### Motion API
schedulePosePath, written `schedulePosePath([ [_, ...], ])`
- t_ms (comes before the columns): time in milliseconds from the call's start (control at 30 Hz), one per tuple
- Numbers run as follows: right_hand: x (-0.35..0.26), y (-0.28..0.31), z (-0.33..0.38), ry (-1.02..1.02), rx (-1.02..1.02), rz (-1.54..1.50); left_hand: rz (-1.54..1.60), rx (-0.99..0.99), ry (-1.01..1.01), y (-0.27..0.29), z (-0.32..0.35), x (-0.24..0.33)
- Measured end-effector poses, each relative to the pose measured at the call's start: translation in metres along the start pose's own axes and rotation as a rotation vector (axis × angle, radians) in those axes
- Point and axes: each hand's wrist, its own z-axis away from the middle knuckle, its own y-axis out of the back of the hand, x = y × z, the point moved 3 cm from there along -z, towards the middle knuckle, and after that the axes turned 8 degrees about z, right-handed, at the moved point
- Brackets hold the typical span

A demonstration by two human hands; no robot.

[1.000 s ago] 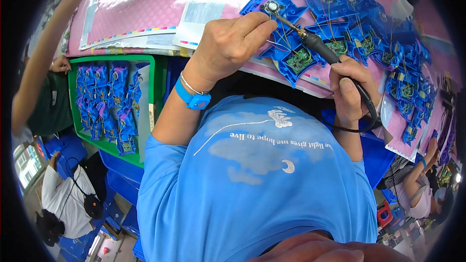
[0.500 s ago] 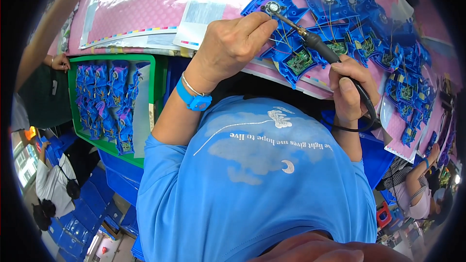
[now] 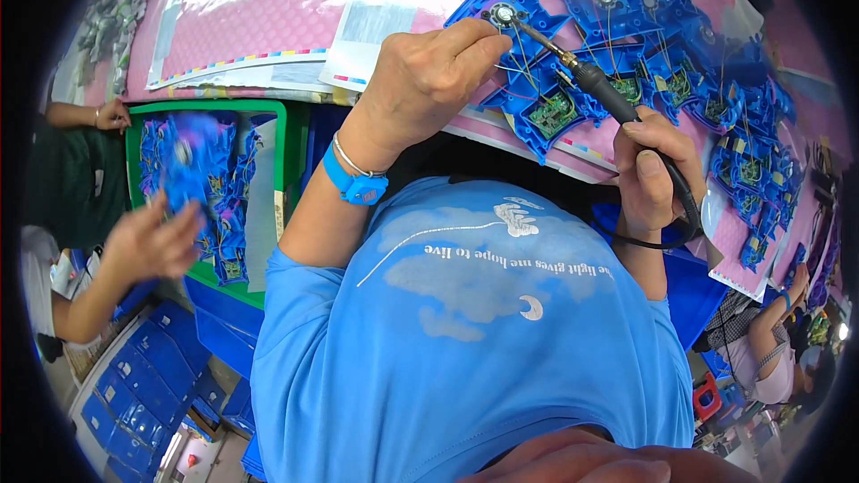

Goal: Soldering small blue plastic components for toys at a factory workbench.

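Note:
My right hand [image 3: 658, 165] is wrapped round the black handle of a soldering iron [image 3: 604, 89], its metal tip close to the round speaker [image 3: 503, 15] in a blue plastic housing [image 3: 528, 9]. I cannot tell whether the tip touches. My left hand [image 3: 434, 80] is closed in a pinch beside that speaker; whatever lies between the fingertips is hidden. Thin wires run from around the speaker to a green circuit board [image 3: 552, 114] in another blue housing part nearer me.
More blue housings [image 3: 649, 2] with speakers, wires and boards crowd the right of the pink table [image 3: 295, 0]. At left, a green-rimmed tray [image 3: 284, 152] holds several assemblies. A co-worker's blurred hand [image 3: 157, 241] is at the tray. The iron's black cable [image 3: 662, 240] loops below my right hand.
The soldering iron has shifted slightly right and down, its tip still near the speaker. My left hand barely moves. A co-worker's hand has come to the tray with a blurred blue assembly.

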Motion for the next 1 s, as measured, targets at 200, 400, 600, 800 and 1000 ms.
schedulePosePath([
  [200, 0.0, 0.001, 0.001, 0.007, 0.006, 0.016, 0.006, -0.004, 0.025, 0.0, 0.001, -0.001],
  [400, 0.001, 0.001, 0.0, 0.018, 0.011, 0.015, 0.031, 0.003, 0.021, 0.004, 0.0, -0.003],
  [600, -0.004, 0.006, 0.0, 0.048, 0.059, 0.028, 0.224, 0.064, 0.106, 0.026, 0.01, 0.004],
  [800, -0.008, 0.021, 0.003, 0.001, 0.191, 0.064, 0.312, -0.123, 0.175, 0.013, 0.015, 0.019],
  [1000, -0.022, 0.025, 0.007, 0.081, 0.227, 0.132, 0.262, -0.204, 0.139, 0.015, -0.001, 0.006],
])
